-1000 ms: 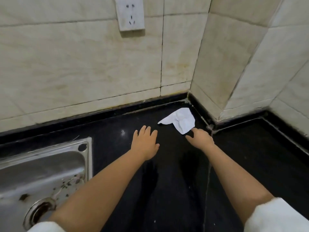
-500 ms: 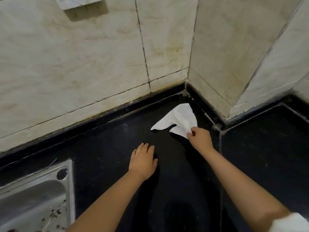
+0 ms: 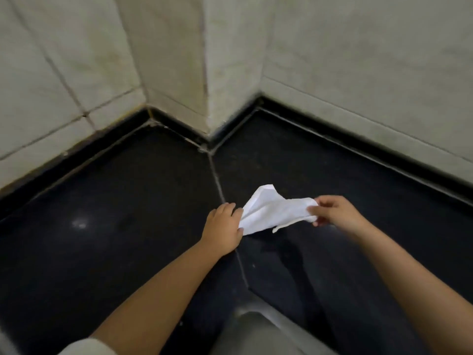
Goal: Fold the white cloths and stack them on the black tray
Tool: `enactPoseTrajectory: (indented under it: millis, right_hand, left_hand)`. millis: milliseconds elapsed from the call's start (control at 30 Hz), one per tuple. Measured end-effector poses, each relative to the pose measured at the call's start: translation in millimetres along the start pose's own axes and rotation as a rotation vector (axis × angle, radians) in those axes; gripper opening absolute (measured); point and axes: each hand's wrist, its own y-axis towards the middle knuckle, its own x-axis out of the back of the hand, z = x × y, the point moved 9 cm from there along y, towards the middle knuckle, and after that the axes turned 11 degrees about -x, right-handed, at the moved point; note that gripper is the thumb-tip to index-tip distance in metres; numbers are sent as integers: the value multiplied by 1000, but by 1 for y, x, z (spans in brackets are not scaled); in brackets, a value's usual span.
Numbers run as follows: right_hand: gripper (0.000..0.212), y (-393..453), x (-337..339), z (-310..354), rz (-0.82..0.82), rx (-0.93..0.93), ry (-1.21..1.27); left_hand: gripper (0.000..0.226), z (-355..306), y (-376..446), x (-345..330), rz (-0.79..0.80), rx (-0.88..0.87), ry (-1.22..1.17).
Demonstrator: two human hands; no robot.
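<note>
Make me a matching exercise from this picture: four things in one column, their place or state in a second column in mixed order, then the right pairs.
Things
1. white cloth
2. left hand
3. right hand
4. counter seam

Place or state
A. pinches the cloth's right end
B. crumpled, held between both hands above the black counter
C. runs from the wall corner toward the camera
D. holds the cloth's left end

Pairs: 1-B, 2-D, 3-A, 4-C
</note>
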Motion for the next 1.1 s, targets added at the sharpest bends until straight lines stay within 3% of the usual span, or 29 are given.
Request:
enactPoseTrajectory:
  millis: [133,233,367,600,667,867,967,1100]
  right_hand:
    - [13,-39,65,-99,-298,-225,-108]
    - [33,-56,85,-148,-469,-345,-371]
    - [36,-64,62,-172,-461,-267,-493]
    - [42,-46,47,-154,-544,-126,-624]
    - [48,-26,44,-140,-476,-74,-673]
    - [62,20,-12,-106,-38,58,-853]
    - [46,23,-13,-97,56,79,-804]
    - [12,9,48,-76,43,154,-773]
  left_hand:
    - [45,-78,1,-38,93,-183,50]
    - [46,-109,-5,-61,162,-227,92]
    - [34,-125,-4,-71,158,-210,122]
    - [25,-111,12,-63,29,-139,78]
    - [21,-103,13,-64,44,-116,111]
    - [22,-90,12,-58,46,-83,178]
    - [20,-92,16,-36,-52,-86,111]
    - [19,-106,37,6,-144,-128,63]
